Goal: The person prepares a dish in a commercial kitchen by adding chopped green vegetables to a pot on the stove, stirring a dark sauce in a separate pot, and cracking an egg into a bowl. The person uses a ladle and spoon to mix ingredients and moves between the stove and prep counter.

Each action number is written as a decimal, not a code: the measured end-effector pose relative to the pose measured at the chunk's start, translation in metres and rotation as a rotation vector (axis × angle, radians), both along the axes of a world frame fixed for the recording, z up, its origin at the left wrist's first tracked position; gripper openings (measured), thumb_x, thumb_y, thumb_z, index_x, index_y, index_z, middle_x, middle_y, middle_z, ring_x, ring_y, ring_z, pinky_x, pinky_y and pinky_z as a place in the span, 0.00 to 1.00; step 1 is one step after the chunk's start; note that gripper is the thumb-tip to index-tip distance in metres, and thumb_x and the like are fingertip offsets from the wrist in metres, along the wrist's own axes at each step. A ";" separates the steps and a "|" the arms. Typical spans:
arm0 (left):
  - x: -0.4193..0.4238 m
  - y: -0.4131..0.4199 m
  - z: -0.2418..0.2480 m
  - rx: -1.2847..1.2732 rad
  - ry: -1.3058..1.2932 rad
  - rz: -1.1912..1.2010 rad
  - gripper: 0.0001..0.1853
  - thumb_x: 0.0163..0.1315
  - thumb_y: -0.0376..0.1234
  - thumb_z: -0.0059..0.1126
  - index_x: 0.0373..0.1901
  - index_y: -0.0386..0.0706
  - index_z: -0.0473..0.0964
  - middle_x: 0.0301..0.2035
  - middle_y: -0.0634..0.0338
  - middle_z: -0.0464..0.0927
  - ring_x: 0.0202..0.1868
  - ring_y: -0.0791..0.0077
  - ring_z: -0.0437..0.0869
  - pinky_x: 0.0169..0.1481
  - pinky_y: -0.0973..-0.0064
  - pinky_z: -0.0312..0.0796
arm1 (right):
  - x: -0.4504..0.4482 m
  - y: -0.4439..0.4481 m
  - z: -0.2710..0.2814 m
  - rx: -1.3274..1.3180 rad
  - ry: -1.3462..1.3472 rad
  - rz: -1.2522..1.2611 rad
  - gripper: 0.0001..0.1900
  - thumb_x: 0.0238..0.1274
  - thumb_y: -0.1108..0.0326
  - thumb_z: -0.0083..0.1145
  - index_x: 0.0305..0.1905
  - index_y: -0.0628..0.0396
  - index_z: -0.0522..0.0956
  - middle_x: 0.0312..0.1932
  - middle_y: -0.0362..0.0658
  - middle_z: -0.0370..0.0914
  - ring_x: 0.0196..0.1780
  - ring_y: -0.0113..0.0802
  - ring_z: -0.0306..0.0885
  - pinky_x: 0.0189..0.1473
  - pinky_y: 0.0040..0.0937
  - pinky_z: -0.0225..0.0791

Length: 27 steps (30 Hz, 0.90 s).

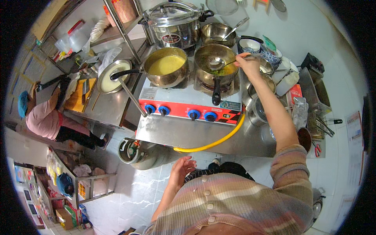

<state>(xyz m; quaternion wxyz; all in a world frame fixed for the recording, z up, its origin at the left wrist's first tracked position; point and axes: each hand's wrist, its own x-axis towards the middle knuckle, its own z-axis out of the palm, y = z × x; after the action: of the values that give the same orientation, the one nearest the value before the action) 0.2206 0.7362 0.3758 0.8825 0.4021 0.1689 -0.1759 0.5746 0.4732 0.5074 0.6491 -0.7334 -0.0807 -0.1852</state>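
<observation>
My right hand [247, 65] grips the handle of a metal ladle [216, 63]. The ladle's bowl hangs over a steel saucepan [202, 71] holding liquid and something green. That pan sits on the right burner of a gas stove [188, 98], its black handle pointing towards me. On the left burner stands another saucepan [166, 80] with yellow liquid inside. My left hand [181, 171] hovers in front of my waist, below the counter edge, fingers loosely bent and apart, with nothing visible in it.
A large pressure cooker [173, 30] and a pan with a spoon [218, 30] stand behind. A bowl of white liquid [113, 77] is left. A yellow gas hose [217, 144] crosses the counter front; a gas cylinder [144, 157] stands below. Another person [47, 117] works far left.
</observation>
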 end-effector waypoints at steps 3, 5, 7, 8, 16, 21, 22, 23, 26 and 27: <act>-0.001 -0.015 -0.004 -0.058 -0.029 0.048 0.23 0.60 0.47 0.44 0.50 0.39 0.65 0.41 0.53 0.75 0.43 0.65 0.76 0.49 0.69 0.66 | 0.011 0.008 -0.004 -0.014 0.078 0.027 0.07 0.44 0.71 0.58 0.27 0.65 0.75 0.21 0.46 0.77 0.22 0.30 0.78 0.24 0.22 0.71; 0.000 -0.018 -0.008 -0.071 -0.032 0.057 0.23 0.60 0.47 0.44 0.50 0.39 0.65 0.41 0.53 0.75 0.43 0.64 0.76 0.49 0.68 0.67 | 0.008 0.008 0.005 -0.020 0.128 0.084 0.07 0.44 0.71 0.58 0.26 0.65 0.75 0.21 0.46 0.77 0.22 0.30 0.78 0.24 0.22 0.71; -0.002 -0.023 -0.011 -0.067 -0.014 0.069 0.23 0.60 0.46 0.44 0.50 0.39 0.65 0.41 0.53 0.75 0.43 0.64 0.76 0.48 0.68 0.67 | 0.001 -0.003 0.018 -0.042 0.182 0.140 0.07 0.44 0.71 0.58 0.25 0.65 0.76 0.20 0.46 0.77 0.22 0.30 0.78 0.24 0.22 0.71; -0.002 -0.024 -0.010 -0.045 0.002 0.080 0.23 0.60 0.45 0.44 0.50 0.39 0.65 0.40 0.53 0.75 0.43 0.64 0.76 0.48 0.68 0.68 | 0.003 -0.011 0.023 -0.110 0.194 0.117 0.07 0.44 0.71 0.58 0.25 0.65 0.75 0.20 0.46 0.77 0.22 0.30 0.78 0.24 0.22 0.71; -0.004 -0.020 -0.009 0.023 0.075 0.167 0.21 0.60 0.44 0.46 0.48 0.38 0.67 0.37 0.53 0.76 0.41 0.65 0.77 0.46 0.70 0.69 | 0.014 -0.008 0.008 -0.106 0.125 0.139 0.07 0.44 0.70 0.57 0.24 0.64 0.75 0.19 0.45 0.76 0.22 0.28 0.78 0.24 0.22 0.71; -0.001 -0.021 -0.013 0.012 0.057 0.126 0.20 0.61 0.43 0.44 0.48 0.38 0.67 0.38 0.53 0.76 0.40 0.66 0.78 0.45 0.72 0.69 | 0.021 -0.017 0.024 -0.156 0.150 0.126 0.08 0.43 0.70 0.58 0.24 0.64 0.74 0.18 0.44 0.76 0.22 0.29 0.78 0.24 0.22 0.70; 0.000 -0.021 -0.016 0.006 0.046 0.113 0.20 0.61 0.43 0.44 0.48 0.38 0.66 0.38 0.53 0.76 0.40 0.66 0.78 0.45 0.72 0.69 | 0.023 -0.016 0.017 -0.123 0.119 0.099 0.08 0.43 0.70 0.58 0.23 0.64 0.74 0.18 0.44 0.76 0.22 0.29 0.78 0.24 0.22 0.70; 0.000 -0.021 -0.017 0.000 0.045 0.099 0.20 0.61 0.43 0.44 0.49 0.38 0.66 0.38 0.54 0.76 0.40 0.66 0.78 0.45 0.72 0.69 | 0.025 -0.017 0.013 -0.090 0.088 0.072 0.08 0.43 0.70 0.58 0.23 0.64 0.74 0.18 0.44 0.76 0.22 0.29 0.78 0.24 0.22 0.70; -0.001 -0.020 -0.017 -0.003 0.056 0.074 0.21 0.61 0.43 0.44 0.49 0.37 0.66 0.38 0.54 0.76 0.40 0.66 0.78 0.46 0.71 0.69 | 0.019 -0.005 0.013 -0.172 0.117 0.076 0.08 0.43 0.69 0.58 0.21 0.63 0.73 0.18 0.43 0.76 0.22 0.29 0.78 0.24 0.21 0.70; -0.002 -0.020 -0.016 0.005 0.067 0.071 0.21 0.61 0.43 0.44 0.49 0.37 0.66 0.38 0.54 0.76 0.40 0.66 0.78 0.46 0.71 0.69 | 0.017 -0.003 0.014 -0.230 0.105 0.095 0.08 0.43 0.69 0.58 0.21 0.62 0.73 0.19 0.43 0.76 0.22 0.28 0.78 0.24 0.21 0.70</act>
<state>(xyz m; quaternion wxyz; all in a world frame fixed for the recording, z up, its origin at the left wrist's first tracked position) 0.2183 0.7164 0.3599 0.8810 0.3921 0.2131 -0.1573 0.5918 0.4703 0.5211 0.5720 -0.8070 -0.1022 -0.1051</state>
